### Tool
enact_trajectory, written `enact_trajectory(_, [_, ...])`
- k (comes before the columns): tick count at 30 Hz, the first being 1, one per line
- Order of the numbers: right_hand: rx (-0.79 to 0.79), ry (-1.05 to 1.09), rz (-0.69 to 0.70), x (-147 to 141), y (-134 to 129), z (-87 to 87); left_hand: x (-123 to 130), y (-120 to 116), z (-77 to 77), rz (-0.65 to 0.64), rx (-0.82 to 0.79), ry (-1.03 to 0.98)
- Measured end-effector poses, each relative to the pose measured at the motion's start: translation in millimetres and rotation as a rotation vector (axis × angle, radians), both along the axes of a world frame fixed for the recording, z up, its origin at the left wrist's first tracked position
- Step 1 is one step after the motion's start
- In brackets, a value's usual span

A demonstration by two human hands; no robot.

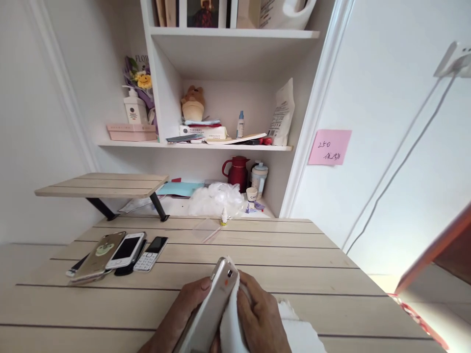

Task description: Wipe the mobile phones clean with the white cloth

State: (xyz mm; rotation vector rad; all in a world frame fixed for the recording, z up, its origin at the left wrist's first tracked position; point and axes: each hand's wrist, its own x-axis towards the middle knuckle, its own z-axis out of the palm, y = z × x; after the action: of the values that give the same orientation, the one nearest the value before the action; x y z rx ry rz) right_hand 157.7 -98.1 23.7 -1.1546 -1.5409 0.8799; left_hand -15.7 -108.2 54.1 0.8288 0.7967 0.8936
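A silver-gold smartphone (pixel 209 309) is tilted up over the front of the table, its camera side partly facing me. My left hand (pixel 180 309) is closed around the phone's left edge, with the thumb lying along its side. On the other side, my right hand (pixel 259 311) grips a white paper towel (pixel 232 321) and presses it against the phone's right edge. Part of the paper towel trails out to the right, below that hand. The fingers under the phone are mostly hidden.
Several phones (pixel 125 250) lie at the table's left, beside a small raised wooden shelf (pixel 103 185). A small dropper bottle (pixel 223 217) stands near a clear plastic bag (pixel 206 229) at the back. Behind are white plastic wrap (pixel 217 198), a red jug (pixel 237 174) and wall shelves.
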Motion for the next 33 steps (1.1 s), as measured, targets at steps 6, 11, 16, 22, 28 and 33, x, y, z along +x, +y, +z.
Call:
enact_trajectory(6, [-0.165, 0.197, 0.001, 0.4, -1.0, 3.6, -6.8, 3.5, -10.5, 0.010, -0.142, 0.007])
enact_trajectory(11, [-0.143, 0.228, -0.013, 0.7, 0.8, 2.6, -13.9, 5.7, -32.7, 0.143, 0.053, 0.050])
enact_trajectory(16, [-0.156, 0.228, -0.036, 0.5, 2.1, 0.8, -28.5, 0.0, -49.1, 0.209, 0.268, 0.105])
enact_trajectory(22, [-0.143, 0.144, 0.012, 2.5, 3.5, -6.8, -30.5, -8.4, -49.2, 0.209, 0.437, 0.300])
enact_trajectory(28, [-0.131, 0.093, 0.032, -5.1, -1.0, -11.7, -17.2, -15.2, -32.7, 0.297, 0.444, 0.339])
enact_trajectory(33, [-0.141, 0.187, -0.019, 1.0, 0.0, -1.4, -14.5, -22.6, -27.0, 0.294, 0.442, 0.322])
